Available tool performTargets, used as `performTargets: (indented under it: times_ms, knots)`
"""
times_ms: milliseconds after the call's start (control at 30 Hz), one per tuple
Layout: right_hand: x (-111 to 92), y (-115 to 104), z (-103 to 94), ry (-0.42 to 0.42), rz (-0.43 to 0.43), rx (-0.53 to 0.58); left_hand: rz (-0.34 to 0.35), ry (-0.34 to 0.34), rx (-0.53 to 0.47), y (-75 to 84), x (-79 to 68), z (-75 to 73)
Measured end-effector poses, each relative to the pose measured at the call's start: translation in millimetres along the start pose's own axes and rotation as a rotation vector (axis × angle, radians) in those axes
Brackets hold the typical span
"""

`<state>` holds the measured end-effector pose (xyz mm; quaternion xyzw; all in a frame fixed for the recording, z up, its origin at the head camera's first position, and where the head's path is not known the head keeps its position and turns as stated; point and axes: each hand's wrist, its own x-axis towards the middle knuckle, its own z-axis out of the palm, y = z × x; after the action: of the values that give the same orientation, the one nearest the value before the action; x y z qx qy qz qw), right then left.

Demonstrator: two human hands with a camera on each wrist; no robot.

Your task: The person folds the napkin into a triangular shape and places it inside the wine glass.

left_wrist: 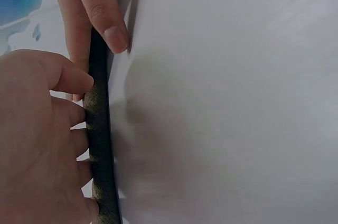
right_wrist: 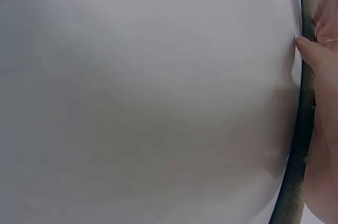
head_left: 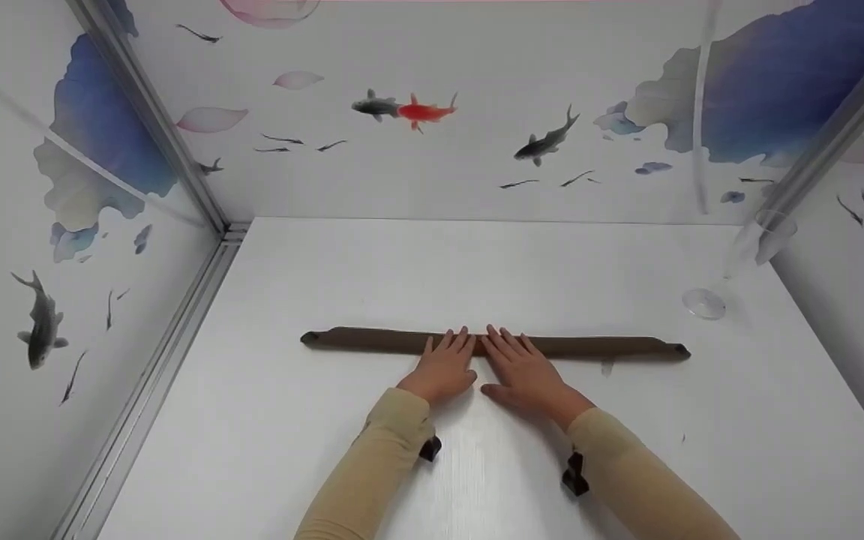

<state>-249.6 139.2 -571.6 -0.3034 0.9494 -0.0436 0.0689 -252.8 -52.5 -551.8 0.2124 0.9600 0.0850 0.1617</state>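
Observation:
A long dark brown roll [head_left: 379, 341] of thin, textured sheet lies crosswise on the white table, with slanted corners and dark open ends. Near its middle, my left hand [head_left: 443, 371] rests across it with the fingers stretched forward. My right hand [head_left: 526, 371] lies close beside, its straight fingers also over the roll. Both thumbs point inward on the near side. In the left wrist view the roll [left_wrist: 100, 139] runs under the fingertips of the left hand [left_wrist: 37, 134]. The right wrist view shows the roll [right_wrist: 303, 129] alongside the right hand [right_wrist: 323, 113].
A clear round disc [head_left: 704, 304] lies on the table [head_left: 462, 270] at the back right. Behind it, a transparent cup-like piece [head_left: 775, 236] stands by the corner. Fish-printed walls enclose the back and both sides, with a metal rail [head_left: 154, 382] along the left.

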Motion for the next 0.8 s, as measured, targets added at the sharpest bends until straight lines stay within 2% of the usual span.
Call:
performTargets:
  times_ms: [100, 233, 467, 800]
  knots:
    - [-5, 2, 0.1, -0.005, 0.012, -0.008, 0.006, -0.004, -0.031, -0.9, -0.8, -1.0]
    - [-10, 5, -1.2, 0.006, 0.026, 0.035, 0.012, 0.001, -0.051, -1.8, -1.3, -1.6]
    - [-19, 10, -1.6, 0.037, 0.096, 0.059, 0.019, 0.015, -0.022, -3.3, -0.6, 0.2]
    - [-35, 22, 3.3, 0.017, 0.196, 0.039, 0.009, -0.006, 0.001, 0.0, -1.3, 2.0]
